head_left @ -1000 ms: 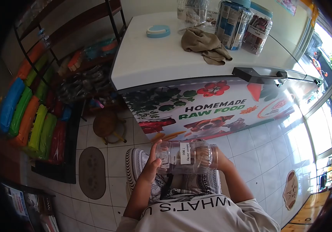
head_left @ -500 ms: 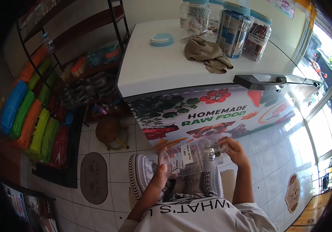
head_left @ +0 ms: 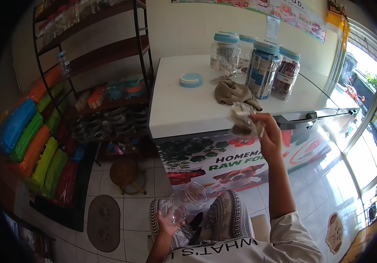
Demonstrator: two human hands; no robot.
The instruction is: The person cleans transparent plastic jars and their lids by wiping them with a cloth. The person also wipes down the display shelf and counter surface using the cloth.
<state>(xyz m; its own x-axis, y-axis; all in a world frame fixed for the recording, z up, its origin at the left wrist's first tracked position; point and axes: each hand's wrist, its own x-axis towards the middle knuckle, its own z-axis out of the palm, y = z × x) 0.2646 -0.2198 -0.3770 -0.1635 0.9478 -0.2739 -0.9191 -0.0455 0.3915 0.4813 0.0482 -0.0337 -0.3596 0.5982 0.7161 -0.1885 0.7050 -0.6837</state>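
Observation:
My left hand [head_left: 167,222] is wrapped round the lower end of a clear plastic jar [head_left: 189,198], held tilted above my lap with its open mouth facing up and away. No contents can be made out in it. My right hand [head_left: 269,128] pinches a crinkled clear plastic packet [head_left: 243,121] with brownish contents, raised in front of the white chest freezer's edge [head_left: 184,118]. Just behind that packet, a brown cloth [head_left: 232,92] lies crumpled on the freezer top. A light blue jar lid [head_left: 191,80] rests to the cloth's left.
Blue-lidded jars [head_left: 262,72] holding packets stand at the freezer's back right. The freezer's black handle [head_left: 297,120] juts out near my right forearm. On the left are dark shelves [head_left: 103,57], colourful bags [head_left: 43,151], a round stool [head_left: 125,172] and an oval mat [head_left: 103,223].
My right hand has left the jar's mouth and risen toward the freezer top, carrying the packet. My left hand has lowered and tipped the jar more upright. The view has tilted up.

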